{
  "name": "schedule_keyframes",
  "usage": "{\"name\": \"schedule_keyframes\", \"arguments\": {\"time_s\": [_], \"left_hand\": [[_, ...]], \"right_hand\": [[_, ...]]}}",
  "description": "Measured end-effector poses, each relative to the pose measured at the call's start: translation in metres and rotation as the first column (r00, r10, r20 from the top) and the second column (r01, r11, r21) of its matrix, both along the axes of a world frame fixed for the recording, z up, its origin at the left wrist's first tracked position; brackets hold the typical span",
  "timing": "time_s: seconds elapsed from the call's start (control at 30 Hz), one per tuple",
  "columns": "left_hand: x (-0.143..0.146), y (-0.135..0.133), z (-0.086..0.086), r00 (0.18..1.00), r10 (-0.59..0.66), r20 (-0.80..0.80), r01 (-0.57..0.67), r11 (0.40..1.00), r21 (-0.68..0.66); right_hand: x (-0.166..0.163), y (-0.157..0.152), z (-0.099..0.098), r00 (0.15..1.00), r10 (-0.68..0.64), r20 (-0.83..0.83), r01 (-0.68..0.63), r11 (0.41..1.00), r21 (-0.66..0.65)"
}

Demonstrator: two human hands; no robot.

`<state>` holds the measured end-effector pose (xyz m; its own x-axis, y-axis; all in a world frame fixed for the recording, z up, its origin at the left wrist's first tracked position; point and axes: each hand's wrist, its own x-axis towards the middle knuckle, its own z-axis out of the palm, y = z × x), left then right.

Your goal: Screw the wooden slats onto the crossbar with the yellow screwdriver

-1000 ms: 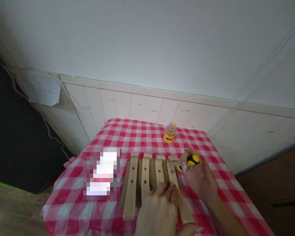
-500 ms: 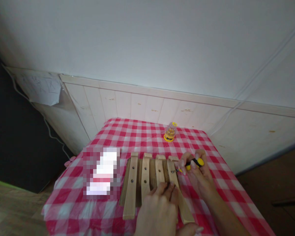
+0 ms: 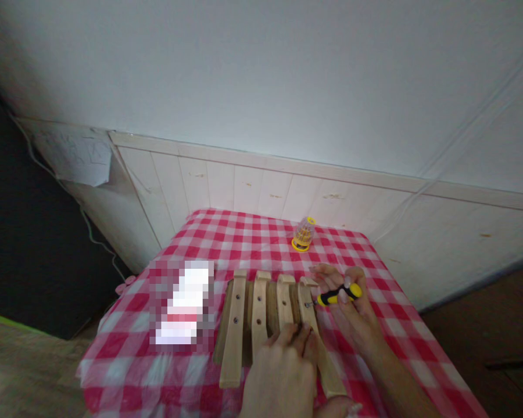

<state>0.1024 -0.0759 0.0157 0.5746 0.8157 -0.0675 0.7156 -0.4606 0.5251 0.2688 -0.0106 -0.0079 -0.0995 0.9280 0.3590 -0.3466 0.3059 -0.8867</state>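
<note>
**Screwdriver [image 3: 337, 295] on rightmost slat, both hands on the work**

You are holding the screwdriver in your right hand [image 3: 353, 310], with the fingers closed tight around its yellow-and-black handle. The tool is lying nearly level, pointing to your left. Its tip is meeting the outer side of the rightmost slat [image 3: 307, 307], near that slat's far end.

The slat is part of a wooden slatted frame [image 3: 237, 325], which is lying flat on the red-and-white checked tablecloth [image 3: 244, 235] in front of you. Four pale slats are running away from you, side by side, over a darker cross-piece. Small holes are showing in the upper faces of the slats.

Your left hand [image 3: 285, 371] is pressing down on the near part of the frame, with the fingers bent over the two right-hand slats. Whether this hand is clasping a slat or only resting on it cannot be told from this view.

A small clear container with a yellow base [image 3: 303, 234] is standing at the far side of the table, well apart from both hands. A blurred white-and-pink item [image 3: 183, 305] is sitting just left of the frame. White panelling [image 3: 253, 186] is running behind the table.
</note>
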Motion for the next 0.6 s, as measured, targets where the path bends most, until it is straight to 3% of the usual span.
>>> {"name": "schedule_keyframes", "arguments": {"time_s": [0.2, 0.37, 0.6], "left_hand": [[-0.0006, -0.0005, 0.0000, 1.000, -0.006, -0.008, 0.006, 1.000, -0.003], [0.0005, -0.0007, 0.0006, 1.000, -0.004, -0.026, 0.004, 1.000, -0.006], [0.0002, 0.0002, 0.0018, 1.000, -0.003, -0.016, 0.003, 1.000, -0.027]], "right_hand": [[-0.0018, -0.0033, 0.0040, 0.997, 0.054, -0.060, -0.052, 0.998, 0.026], [-0.0056, -0.0028, 0.0085, 0.996, 0.027, -0.089, -0.034, 0.996, -0.081], [-0.0012, 0.0020, 0.0015, 1.000, -0.013, -0.015, 0.014, 0.999, 0.030]]}}
